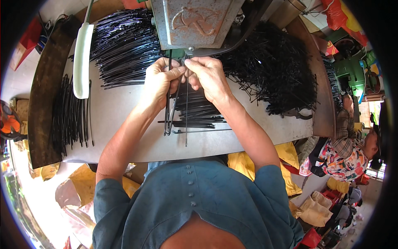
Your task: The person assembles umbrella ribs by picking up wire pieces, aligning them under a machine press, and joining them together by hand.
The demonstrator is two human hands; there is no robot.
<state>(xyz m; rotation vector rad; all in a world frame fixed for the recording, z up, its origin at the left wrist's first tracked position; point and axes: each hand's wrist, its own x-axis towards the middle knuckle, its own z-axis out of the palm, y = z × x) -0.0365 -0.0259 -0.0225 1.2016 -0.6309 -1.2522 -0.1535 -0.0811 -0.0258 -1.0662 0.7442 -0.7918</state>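
Beneath the grey metal machine head, both hands meet close to its working end. My left hand is closed on thin black rods, which look like umbrella ribs and hang down toward me. My right hand pinches close beside it, its fingertips at the top of a single thin rod. The exact grip between the fingertips is too small to make out. Below the hands, a small pile of rods lies crosswise on the pale worktable.
Bundled black rods lie back left, with another row at the left edge. A tangled heap covers the right side. A white lamp hangs at left. Raised boards edge the table. Another person sits at far right.
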